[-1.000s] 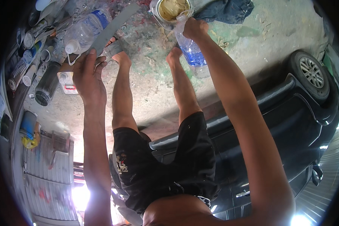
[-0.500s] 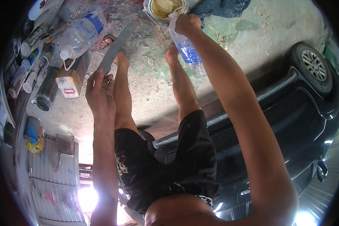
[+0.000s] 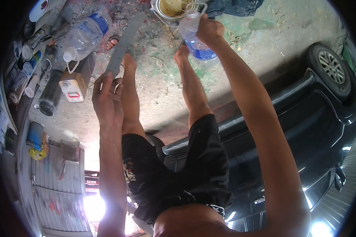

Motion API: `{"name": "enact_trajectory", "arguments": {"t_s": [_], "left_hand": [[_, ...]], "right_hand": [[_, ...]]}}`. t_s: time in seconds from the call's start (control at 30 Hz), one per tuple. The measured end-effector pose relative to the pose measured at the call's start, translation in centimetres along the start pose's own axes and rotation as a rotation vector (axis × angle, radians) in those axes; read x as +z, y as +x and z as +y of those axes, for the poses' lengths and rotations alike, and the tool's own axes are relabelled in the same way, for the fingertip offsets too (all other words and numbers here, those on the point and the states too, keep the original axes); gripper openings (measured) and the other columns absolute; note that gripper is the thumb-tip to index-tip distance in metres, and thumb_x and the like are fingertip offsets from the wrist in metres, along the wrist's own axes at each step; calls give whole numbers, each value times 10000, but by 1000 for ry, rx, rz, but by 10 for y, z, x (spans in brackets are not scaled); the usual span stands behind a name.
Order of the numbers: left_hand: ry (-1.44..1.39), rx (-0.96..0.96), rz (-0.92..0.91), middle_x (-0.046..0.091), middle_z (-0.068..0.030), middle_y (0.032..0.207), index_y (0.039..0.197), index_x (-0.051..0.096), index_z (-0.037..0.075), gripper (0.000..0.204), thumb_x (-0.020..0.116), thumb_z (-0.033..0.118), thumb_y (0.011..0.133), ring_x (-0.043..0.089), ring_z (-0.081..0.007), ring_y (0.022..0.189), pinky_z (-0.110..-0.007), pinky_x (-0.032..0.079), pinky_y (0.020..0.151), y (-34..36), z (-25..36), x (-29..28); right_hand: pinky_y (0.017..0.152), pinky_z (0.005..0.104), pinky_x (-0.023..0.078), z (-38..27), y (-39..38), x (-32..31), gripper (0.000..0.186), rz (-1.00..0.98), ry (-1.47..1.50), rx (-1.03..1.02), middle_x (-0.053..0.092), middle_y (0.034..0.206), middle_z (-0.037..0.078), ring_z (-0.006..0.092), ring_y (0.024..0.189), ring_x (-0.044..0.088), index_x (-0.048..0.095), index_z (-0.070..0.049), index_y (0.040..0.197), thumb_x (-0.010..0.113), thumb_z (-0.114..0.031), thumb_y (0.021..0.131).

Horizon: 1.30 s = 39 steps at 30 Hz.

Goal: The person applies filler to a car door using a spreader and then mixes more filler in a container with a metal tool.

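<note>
My left hand (image 3: 108, 96) is closed on the lower end of a long, flat grey strip (image 3: 125, 42), which points up and slightly right over the floor. What the strip is made of I cannot tell. My right hand (image 3: 211, 31) grips a clear plastic bottle (image 3: 189, 31) with a blue label, high on its side by the neck; some fingers are hidden. The bottle stands nearly upright, its neck and looped handle at the top. Right behind it is an open metal can (image 3: 161, 15) with a tan paste inside.
Dark cloth (image 3: 235, 8) lies beyond my right hand. At left are another large clear bottle (image 3: 85, 37), a rectangular tan can (image 3: 80, 81), a dark cylinder (image 3: 50, 94) and several cups and cans. A black car (image 3: 281, 130) fills the right side, with a wheel (image 3: 330, 68) beyond.
My right hand has shifted slightly right and down, and the bottle has swung from neck-gripped and tilted to more upright, its neck now showing. The strip in my left hand has turned slightly steeper.
</note>
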State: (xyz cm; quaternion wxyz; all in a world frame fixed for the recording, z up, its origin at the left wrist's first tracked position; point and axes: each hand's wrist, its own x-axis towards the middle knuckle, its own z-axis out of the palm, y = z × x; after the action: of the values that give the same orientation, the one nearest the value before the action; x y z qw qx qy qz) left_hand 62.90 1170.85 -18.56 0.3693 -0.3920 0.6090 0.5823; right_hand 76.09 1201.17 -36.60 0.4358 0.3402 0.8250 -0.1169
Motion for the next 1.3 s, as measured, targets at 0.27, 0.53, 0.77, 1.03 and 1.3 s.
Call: {"name": "enact_trajectory", "arguments": {"t_s": [0.27,0.53,0.77,1.03,1.3], "left_hand": [[-26,-334,-294,620,-123,1155,1169,556,31,220,578,90,959,600,-176,976,-295,487,851,-14,-7,19],[-64,-344,-479,592,-118,1264,1166,515,86,226,593,102,955,592,-194,1027,-293,470,867,0,-59,68],[-120,-350,-426,637,-150,1181,1101,500,79,205,622,69,936,637,-239,1008,-316,481,823,49,-122,141],[-265,-413,-497,651,-99,1072,1135,498,85,249,633,120,928,650,-246,1008,-358,466,872,27,-151,176],[455,-339,-657,700,-111,1053,1156,590,70,327,611,306,930,697,-189,889,-317,560,750,96,-152,120]], "right_hand": [[820,457,538,82,-16,-77,661,347,141,159,678,1095,214,362,1007,670,466,-44,1309,693,-430,823],[881,475,502,92,89,-108,799,468,279,151,576,1227,314,443,1062,608,375,94,1364,649,-458,856],[1018,445,414,151,158,-91,728,608,-166,24,380,1428,345,466,1265,454,496,114,1303,624,-462,876],[839,341,538,46,-43,-39,569,-499,1296,-101,678,1078,121,199,934,664,586,20,1274,595,-439,936],[548,385,557,26,-12,-13,229,64,68,-424,684,793,212,279,638,701,619,7,1050,545,-149,899]]}}
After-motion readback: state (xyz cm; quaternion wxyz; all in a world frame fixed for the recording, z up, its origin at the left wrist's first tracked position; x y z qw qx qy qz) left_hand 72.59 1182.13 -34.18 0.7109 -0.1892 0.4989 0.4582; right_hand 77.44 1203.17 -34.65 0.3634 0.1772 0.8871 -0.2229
